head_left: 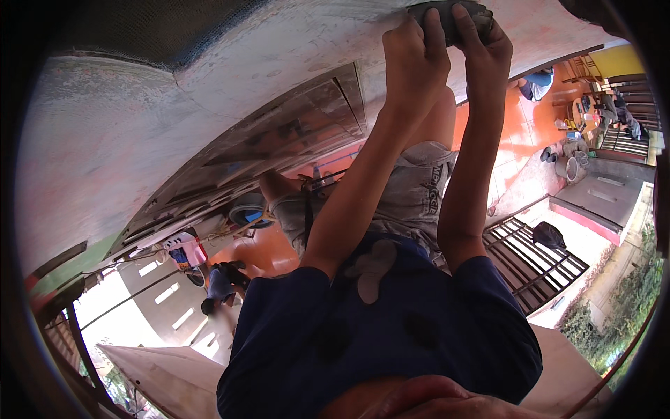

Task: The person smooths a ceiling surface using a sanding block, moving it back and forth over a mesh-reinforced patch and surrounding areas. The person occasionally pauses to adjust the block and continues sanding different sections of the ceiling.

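Both my hands are raised at the top right of the view, at the pale, worn work surface (216, 42). My left hand (417, 59) and my right hand (481, 42) grip a dark grey piece (448, 19) with a ragged right end, thumbs laid over it, side by side. What the piece is I cannot make out, and some of the fingertips are hidden behind it. A dark mesh-like material (125, 31) lies on the surface at the far upper left.
Below are a wooden panel (300, 119) and my legs. At left a person (220, 286) bends near a dark tub (248, 213). At right are another person (537, 84), a round table (583, 112), buckets (567, 167) and a barred railing (527, 258).
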The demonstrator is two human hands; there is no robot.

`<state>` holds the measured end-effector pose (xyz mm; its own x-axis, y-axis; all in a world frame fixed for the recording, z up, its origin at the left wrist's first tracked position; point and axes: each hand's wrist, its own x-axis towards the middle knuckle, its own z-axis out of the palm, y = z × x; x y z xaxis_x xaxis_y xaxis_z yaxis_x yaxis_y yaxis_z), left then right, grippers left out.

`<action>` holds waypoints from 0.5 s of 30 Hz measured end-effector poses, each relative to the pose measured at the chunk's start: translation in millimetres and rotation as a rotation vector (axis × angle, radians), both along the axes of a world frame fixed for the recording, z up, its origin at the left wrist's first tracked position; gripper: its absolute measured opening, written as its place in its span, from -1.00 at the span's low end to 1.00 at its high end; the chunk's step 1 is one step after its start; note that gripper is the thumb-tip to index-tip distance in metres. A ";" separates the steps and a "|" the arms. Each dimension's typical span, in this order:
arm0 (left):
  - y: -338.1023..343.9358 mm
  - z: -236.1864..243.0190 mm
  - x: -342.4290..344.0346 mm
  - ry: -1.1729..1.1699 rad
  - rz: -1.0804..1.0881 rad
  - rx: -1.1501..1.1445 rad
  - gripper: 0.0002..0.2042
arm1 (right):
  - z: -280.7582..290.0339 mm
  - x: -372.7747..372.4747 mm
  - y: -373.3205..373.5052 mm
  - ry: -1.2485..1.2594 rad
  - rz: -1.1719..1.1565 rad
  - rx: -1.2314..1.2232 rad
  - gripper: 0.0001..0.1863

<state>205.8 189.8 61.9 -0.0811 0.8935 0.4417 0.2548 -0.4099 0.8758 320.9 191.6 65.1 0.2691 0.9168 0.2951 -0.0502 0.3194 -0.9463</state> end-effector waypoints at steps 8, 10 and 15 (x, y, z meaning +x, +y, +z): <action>-89.0 -25.2 -234.2 -0.382 0.347 -0.032 -0.61 | 4.2 -248.6 -58.4 -0.063 0.243 0.133 -0.71; -102.1 -23.0 -285.9 -0.101 0.483 -0.020 -0.60 | 11.2 -313.7 -65.9 -0.148 0.301 0.258 -0.72; -93.4 -24.3 -271.8 -0.067 0.492 -0.083 -0.60 | -5.9 -278.4 -61.1 -0.031 0.256 0.174 -0.75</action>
<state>-66.0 96.4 37.6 -0.5269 0.7744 0.3504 0.3427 -0.1837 0.9213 42.6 130.5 59.2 0.0245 0.8888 0.4577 -0.1221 0.4571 -0.8810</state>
